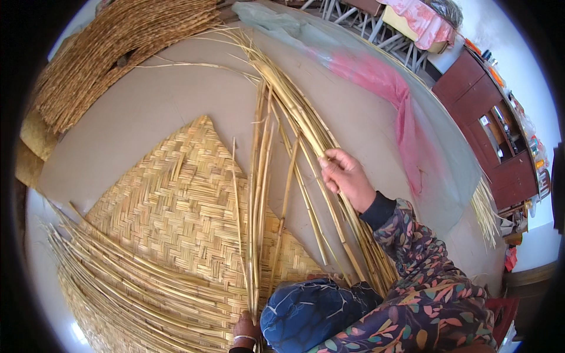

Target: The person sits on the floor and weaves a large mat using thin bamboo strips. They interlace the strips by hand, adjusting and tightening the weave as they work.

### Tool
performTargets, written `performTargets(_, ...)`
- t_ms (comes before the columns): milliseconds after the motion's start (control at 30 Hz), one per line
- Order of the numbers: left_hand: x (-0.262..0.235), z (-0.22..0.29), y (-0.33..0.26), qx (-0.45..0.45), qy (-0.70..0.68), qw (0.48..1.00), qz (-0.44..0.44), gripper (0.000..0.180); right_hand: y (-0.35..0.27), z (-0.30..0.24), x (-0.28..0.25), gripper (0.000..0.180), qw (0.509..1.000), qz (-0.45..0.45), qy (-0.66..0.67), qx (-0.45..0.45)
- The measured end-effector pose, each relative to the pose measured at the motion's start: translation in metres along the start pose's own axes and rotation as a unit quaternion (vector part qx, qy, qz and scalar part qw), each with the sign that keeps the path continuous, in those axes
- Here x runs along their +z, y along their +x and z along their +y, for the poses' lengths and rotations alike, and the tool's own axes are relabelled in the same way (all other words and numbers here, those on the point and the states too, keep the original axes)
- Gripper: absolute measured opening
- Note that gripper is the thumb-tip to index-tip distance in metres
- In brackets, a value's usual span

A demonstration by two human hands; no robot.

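My right hand (pixel 348 176), at the end of a dark leaf-patterned sleeve, is closed around a bundle of long yellow reed stalks (pixel 294 112). The bundle slants from the far middle down to the near right. At the lower edge my left hand (pixel 244 330), with a bracelet at the wrist, closes on the near ends of several thinner reed stalks (pixel 256 200); its fingers are partly hidden. These stalks lie over the woven reed mat (pixel 182 188), which comes to a point at its far corner. More loose reed stalks (pixel 135 282) rest across the mat's near left part.
A large curved stack of brown woven material (pixel 118 53) stands far left. Clear and pink plastic sheeting (pixel 406 135) covers the floor (pixel 135 100) at the right. A reddish-brown cabinet (pixel 491 129) stands beyond it. Blue patterned cloth (pixel 315 315) sits between my arms.
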State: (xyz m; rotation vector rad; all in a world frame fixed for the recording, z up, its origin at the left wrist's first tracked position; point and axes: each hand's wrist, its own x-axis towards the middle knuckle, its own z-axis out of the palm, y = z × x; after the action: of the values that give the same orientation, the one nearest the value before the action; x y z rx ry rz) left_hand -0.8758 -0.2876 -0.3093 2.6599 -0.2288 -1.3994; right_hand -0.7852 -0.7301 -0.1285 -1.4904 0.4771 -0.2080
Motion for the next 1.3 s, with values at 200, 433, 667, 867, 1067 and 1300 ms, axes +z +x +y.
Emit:
performTargets(200, -0.013, -0.009, 0.028, 0.102, -0.119, 0.977, 0.148, 0.074, -0.030, -0.002, 0.076, 0.019, 0.950, -0.269, -0.125, -0.094)
performTargets(433, -0.218, 0.068, -0.056, 0.153, -0.863, 0.468, 0.109, 0.085, -0.060, 0.010, 0.110, 0.026, 0.814, -0.468, -0.271, -0.212)
performTargets(667, -0.277, -0.073, -0.112, 0.340, -0.877, 0.199, 0.276, 0.055, -0.031, 0.009, 0.121, 0.023, 0.738, -0.492, -0.363, -0.287)
performTargets(867, -0.307, -0.243, -0.257, 0.433, -0.703, 0.378, 0.418, 0.023, -0.008, 0.006, 0.149, 0.021, 0.766, -0.436, -0.365, -0.299)
performTargets(1067, -0.172, -0.430, -0.398, 0.234, -0.644, 0.415, 0.599, 0.021, -0.005, 0.012, 0.181, 0.023, 0.770, -0.434, -0.307, -0.352)
performTargets(1300, -0.018, -0.391, -0.319, -0.551, -0.235, 0.445, 0.665, 0.050, -0.038, 0.027, 0.266, 0.019, 0.678, -0.471, -0.314, -0.469)
